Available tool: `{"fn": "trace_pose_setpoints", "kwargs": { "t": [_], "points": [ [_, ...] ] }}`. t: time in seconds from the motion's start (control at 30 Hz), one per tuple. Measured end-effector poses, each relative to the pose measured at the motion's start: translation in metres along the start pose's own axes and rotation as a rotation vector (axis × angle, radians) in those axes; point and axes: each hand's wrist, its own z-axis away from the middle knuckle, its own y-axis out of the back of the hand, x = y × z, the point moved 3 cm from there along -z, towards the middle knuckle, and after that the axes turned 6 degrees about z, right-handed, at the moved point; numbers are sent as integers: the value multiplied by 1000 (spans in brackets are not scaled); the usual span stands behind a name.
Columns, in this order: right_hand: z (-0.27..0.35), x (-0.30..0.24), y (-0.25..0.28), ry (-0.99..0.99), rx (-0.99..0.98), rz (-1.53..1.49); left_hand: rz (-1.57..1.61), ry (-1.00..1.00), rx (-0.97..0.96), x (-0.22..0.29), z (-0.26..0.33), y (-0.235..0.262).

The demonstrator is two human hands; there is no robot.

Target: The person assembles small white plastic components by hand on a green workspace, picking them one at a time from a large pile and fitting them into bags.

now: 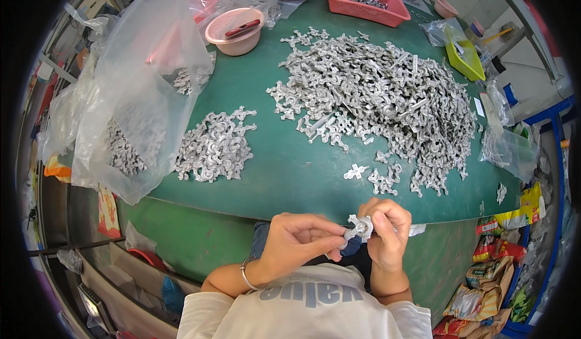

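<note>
My left hand (299, 245) and my right hand (387, 233) meet just below the near edge of the green table (290, 169), both gripping one small silver cast metal piece (361, 227) between their fingertips. A bangle circles my left wrist. A big heap of the same silver castings (387, 103) covers the table's right half. Nearer the left lies a smaller pile of castings (215, 148). A few loose pieces (356, 171) sit close to the near edge.
A large clear plastic bag (133, 91) with castings stands at the left. A pink bowl (236, 31), a red tray (365, 0) and a yellow-green scoop (465, 59) sit at the far side. Snack packets (490, 278) pile up at lower right.
</note>
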Motion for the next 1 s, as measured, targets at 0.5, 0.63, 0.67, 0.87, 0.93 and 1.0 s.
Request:
{"fn": "trace_pose_setpoints", "kwargs": {
  "t": [0.5,0.63,0.67,0.87,0.93,1.0],
  "points": [
    [-83,59,26,39,95,1293,-899,-566,1028,48,-4,155],
    [-94,78,22,123,70,1547,-1183,-633,982,49,-9,143],
    [-94,76,20,125,64,1548,-1141,-630,954,46,-10,137],
    [-74,63,35,91,94,1014,-1144,-802,777,30,-11,92],
    [-59,57,30,43,78,876,-874,-636,527,22,-17,67],
    [-44,45,17,-352,44,433,-729,-535,421,15,-24,50]
  ]
}}
